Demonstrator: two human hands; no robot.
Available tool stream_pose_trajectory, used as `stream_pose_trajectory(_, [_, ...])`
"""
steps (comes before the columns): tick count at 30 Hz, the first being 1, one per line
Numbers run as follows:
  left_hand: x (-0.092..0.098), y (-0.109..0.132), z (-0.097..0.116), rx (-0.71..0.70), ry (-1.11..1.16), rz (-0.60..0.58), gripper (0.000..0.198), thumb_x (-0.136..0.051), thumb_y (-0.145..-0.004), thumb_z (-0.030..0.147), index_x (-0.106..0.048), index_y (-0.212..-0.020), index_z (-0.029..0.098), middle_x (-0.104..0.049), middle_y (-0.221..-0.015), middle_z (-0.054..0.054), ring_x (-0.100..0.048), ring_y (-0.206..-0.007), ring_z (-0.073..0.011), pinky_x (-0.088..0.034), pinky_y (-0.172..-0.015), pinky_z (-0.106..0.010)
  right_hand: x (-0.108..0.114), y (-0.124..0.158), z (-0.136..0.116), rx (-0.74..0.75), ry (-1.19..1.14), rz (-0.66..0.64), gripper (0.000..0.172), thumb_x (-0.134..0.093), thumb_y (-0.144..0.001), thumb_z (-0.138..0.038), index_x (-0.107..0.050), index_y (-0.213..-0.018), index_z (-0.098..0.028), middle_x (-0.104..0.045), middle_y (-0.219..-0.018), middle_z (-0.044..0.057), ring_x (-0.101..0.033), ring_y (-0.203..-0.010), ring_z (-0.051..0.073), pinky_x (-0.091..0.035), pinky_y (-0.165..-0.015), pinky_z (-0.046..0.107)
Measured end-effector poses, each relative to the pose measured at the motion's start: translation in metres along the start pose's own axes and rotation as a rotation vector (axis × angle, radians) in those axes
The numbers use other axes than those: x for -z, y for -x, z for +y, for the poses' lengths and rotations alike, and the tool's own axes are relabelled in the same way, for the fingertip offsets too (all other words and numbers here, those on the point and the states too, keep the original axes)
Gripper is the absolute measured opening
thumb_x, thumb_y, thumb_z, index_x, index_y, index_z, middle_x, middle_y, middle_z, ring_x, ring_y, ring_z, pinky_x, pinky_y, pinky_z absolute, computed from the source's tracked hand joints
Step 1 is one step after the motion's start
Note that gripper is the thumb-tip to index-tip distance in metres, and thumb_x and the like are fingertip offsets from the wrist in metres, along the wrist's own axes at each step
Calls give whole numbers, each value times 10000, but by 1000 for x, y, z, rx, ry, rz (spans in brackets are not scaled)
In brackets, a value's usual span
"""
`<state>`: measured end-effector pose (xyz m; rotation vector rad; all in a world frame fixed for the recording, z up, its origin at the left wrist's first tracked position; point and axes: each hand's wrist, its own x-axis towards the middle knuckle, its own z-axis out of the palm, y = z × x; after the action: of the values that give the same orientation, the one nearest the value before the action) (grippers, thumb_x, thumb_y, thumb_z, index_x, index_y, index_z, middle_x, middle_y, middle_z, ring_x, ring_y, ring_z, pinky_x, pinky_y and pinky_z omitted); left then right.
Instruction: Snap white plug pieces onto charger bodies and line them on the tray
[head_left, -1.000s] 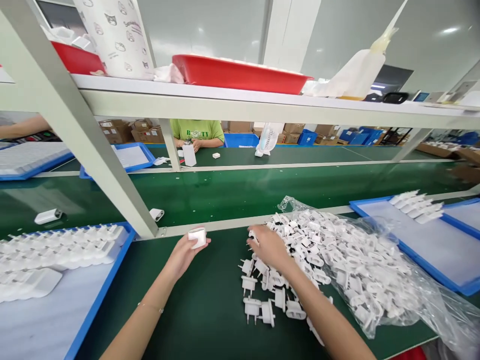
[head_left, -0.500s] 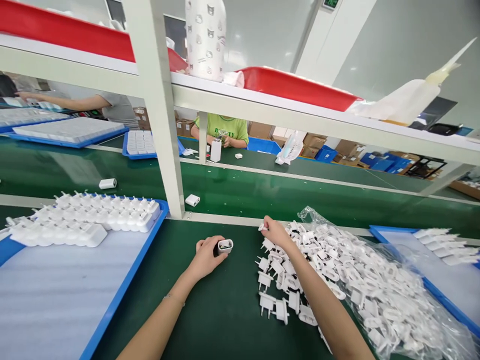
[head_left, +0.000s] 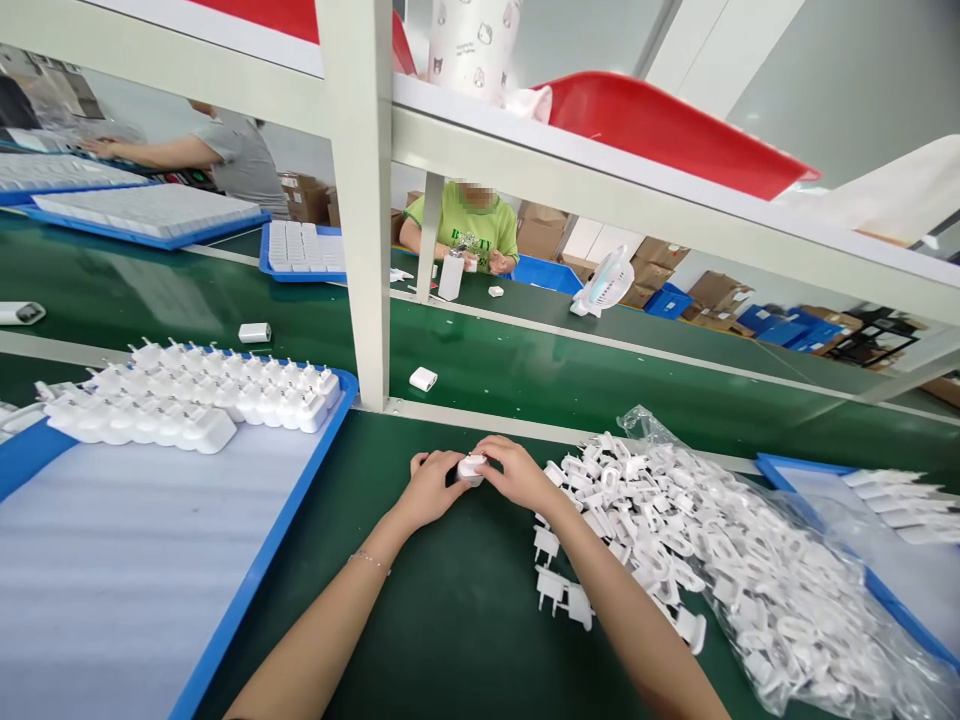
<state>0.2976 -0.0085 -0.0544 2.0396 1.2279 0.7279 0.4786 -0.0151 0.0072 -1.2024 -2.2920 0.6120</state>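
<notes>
Both hands meet over the green mat at the middle of the bench. My left hand point(head_left: 429, 488) is closed round a small white charger body point(head_left: 470, 468). My right hand point(head_left: 514, 472) is closed too, its fingers pressing on the top of that same charger body; whatever small part it holds is hidden. Just to the right lies a big heap of white plug pieces point(head_left: 675, 540), spilling out of a clear plastic bag point(head_left: 810, 600).
A blue tray point(head_left: 247, 580) with foam liner on the left carries rows of finished white chargers point(head_left: 187, 405). A white shelf post point(head_left: 367, 210) rises behind my hands. Loose chargers lie on the green conveyor point(head_left: 525, 375). Two other people work across it. Another blue tray point(head_left: 885, 590) sits right.
My right hand left the plug heap with a piece and came left to meet the charger body in my left hand. The view swung left and down.
</notes>
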Motion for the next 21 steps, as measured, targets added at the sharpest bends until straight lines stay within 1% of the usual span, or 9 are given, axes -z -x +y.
stream_pose_trajectory(5, [-1, 0, -1, -6, 0, -5, 246, -543, -823, 376, -583, -1041, 270, -632, -1024, -14, -528, -1018, -232, -220, -988, -441, -8, 2, 5, -39, -28, 37, 126, -476, -890, -174, -597, -919, -186, -603, -950, 45, -563, -875, 159, -433, -785, 280])
stream_pose_trajectory(8, [-1, 2, -1, -12, -10, -6, 247, -530, -828, 368, -568, -1048, 262, -628, -1036, -24, -522, -1023, -231, -207, -1002, -450, -6, 2, 5, -52, 30, -8, 113, -496, -881, -174, -600, -924, -187, -605, -931, 34, -558, -852, 154, -424, -753, 266])
stream_pose_trajectory(11, [1, 4, 1, -27, 28, -12, 266, -489, -846, 319, -515, -1107, 277, -620, -1058, -9, -532, -1018, -207, -182, -1031, -444, -1, 2, 4, -81, 130, -49, 103, -529, -868, -198, -600, -942, -208, -607, -921, 14, -552, -835, 151, -401, -697, 249])
stream_pose_trajectory(13, [2, 4, 1, -15, 56, -14, 226, -460, -863, 324, -515, -1078, 285, -625, -1044, 8, -544, -1000, -192, -166, -1049, -441, 0, 3, 4, -111, 163, -67, 88, -543, -869, -244, -593, -939, -227, -606, -901, 0, -551, -828, 151, -383, -663, 238])
stream_pose_trajectory(15, [2, 3, 1, 8, 59, -4, 177, -462, -867, 355, -536, -1008, 278, -631, -1024, 15, -547, -998, -191, -157, -1062, -444, -2, 5, 4, -151, 151, -75, 84, -534, -878, -292, -577, -927, -238, -600, -886, -12, -551, -799, 142, -368, -633, 226])
stream_pose_trajectory(18, [2, 0, 3, 13, 18, 15, 153, -473, -865, 356, -537, -976, 272, -631, -1016, 23, -547, -1006, -190, -138, -1078, -461, -7, 8, 4, -202, 147, -48, 95, -489, -900, -306, -551, -930, -241, -587, -901, -12, -547, -744, 127, -351, -598, 217])
stream_pose_trajectory(20, [3, 1, 6, -2, -32, 13, 153, -447, -881, 341, -528, -991, 271, -632, -973, 25, -559, -967, -181, -166, -1072, -468, -10, 9, 4, -204, 169, -40, 100, -485, -899, -309, -545, -940, -241, -583, -900, -8, -548, -731, 130, -351, -591, 221])
stream_pose_trajectory(21, [4, 2, 9, -18, -62, 8, 159, -432, -890, 336, -523, -1001, 268, -631, -943, 21, -566, -935, -178, -221, -1050, -458, -10, 9, 3, -198, 174, -46, 105, -498, -890, -314, -544, -946, -238, -584, -899, -4, -551, -729, 134, -359, -594, 225])
